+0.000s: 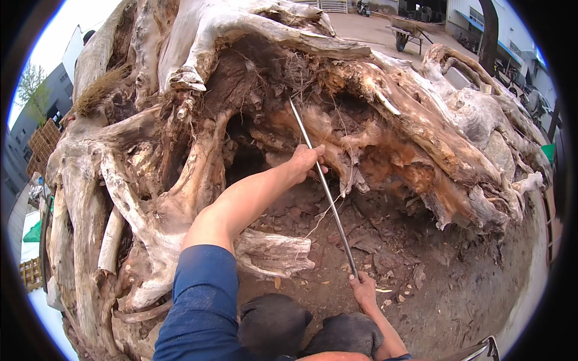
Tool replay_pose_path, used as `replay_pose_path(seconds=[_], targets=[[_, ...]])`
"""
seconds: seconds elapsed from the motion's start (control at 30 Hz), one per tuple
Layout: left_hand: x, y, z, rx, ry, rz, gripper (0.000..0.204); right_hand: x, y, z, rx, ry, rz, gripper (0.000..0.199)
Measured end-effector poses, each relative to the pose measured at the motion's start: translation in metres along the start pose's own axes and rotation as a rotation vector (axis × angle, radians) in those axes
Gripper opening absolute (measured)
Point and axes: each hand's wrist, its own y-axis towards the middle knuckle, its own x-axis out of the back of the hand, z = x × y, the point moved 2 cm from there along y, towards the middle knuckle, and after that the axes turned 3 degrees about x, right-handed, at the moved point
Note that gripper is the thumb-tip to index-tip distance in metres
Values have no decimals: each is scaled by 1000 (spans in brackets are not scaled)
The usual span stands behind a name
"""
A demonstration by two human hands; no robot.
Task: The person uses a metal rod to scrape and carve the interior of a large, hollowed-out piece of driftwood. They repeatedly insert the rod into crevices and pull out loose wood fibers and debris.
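Observation:
A long, thin metal rod (335, 212) slants from low right up to the left, between my two hands. My left hand (308, 161) is closed around its upper part, the arm reaching out in a blue sleeve. Lower down, my right hand (363, 289) grips the rod near its bottom end. The rod's upper tip meets the dark, earthy inside of a huge tree stump (205, 150) with thick, twisted roots; whether it touches or enters the soil there I cannot tell. Thin root fibres hang beside the rod.
A broken root end (274, 253) juts out beneath my left forearm. Wood chips and loose soil cover the ground (445, 271) around my knees. On the right a heavy root (433, 144) arches over a hollow. Far behind stands a wheelbarrow (408, 37).

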Motion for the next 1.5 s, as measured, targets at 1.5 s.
replay_pose_path(seconds=[1.5], targets=[[-45,-79,-30,-59,240,558,27,92,-18,98,-166,12,-28,27]])
